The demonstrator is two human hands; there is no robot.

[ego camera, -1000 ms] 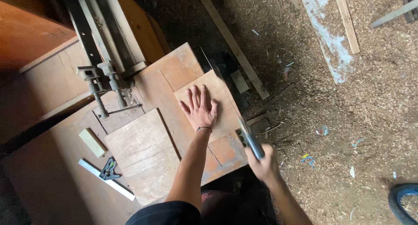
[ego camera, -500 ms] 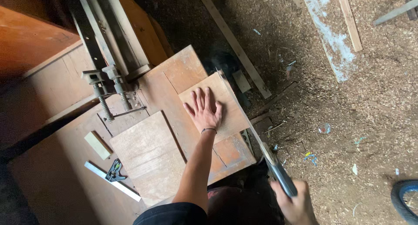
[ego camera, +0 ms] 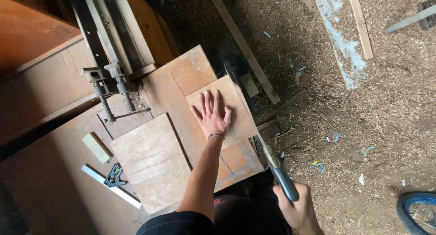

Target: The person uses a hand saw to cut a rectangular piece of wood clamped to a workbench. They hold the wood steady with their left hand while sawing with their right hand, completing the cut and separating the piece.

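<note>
**Saw at the board's edge**

The workbench [ego camera: 172, 98] fills the left of the view, sawdust floor [ego camera: 363, 139] to the right. On the bench lies a big plywood sheet [ego camera: 152, 160], then the smaller board [ego camera: 240, 121] at the bench's right edge. The left hand [ego camera: 213, 114] presses flat on that board, fingers spread wide. The right hand [ego camera: 297, 210] is wrapped tight round the dark handle of a saw [ego camera: 272, 164] — its blade runs along the board's right edge, blurred, so probably in the cut. Smaller stuff at the left: a square [ego camera: 111, 185] and a pale block [ego camera: 95, 147].
</note>
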